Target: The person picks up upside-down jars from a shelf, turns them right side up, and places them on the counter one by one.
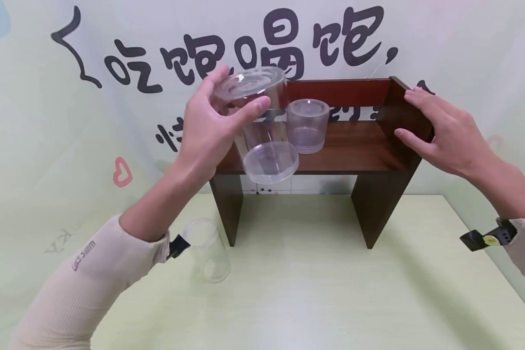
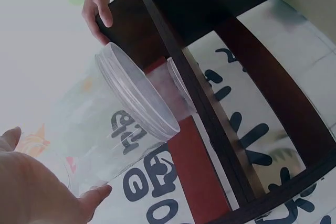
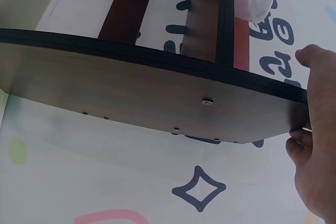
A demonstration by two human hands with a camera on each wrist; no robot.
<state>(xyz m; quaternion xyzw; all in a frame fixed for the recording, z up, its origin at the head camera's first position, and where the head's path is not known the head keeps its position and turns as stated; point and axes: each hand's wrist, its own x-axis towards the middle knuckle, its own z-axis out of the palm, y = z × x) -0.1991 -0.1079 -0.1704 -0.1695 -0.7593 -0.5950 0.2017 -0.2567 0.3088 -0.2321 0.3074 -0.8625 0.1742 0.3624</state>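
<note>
My left hand [image 1: 205,124] grips a clear plastic jar [image 1: 267,133] near its upper end, with the thumb on the near side. The jar hangs tilted in front of the left part of a dark brown wooden shelf [image 1: 345,167]. In the left wrist view its ridged lower rim [image 2: 139,95] points towards the shelf. A second clear jar [image 1: 308,126] stands upright on the shelf board, partly behind the held one. My right hand [image 1: 450,129] holds the top of the shelf's right side panel [image 3: 157,87], thumb and fingers on opposite faces.
Another clear jar [image 1: 207,253] stands on the pale table [image 1: 288,291], left of the shelf and close to my left sleeve. Behind everything hangs a light backdrop [image 1: 135,116] with large black characters. The shelf's two side panels reach down to the table.
</note>
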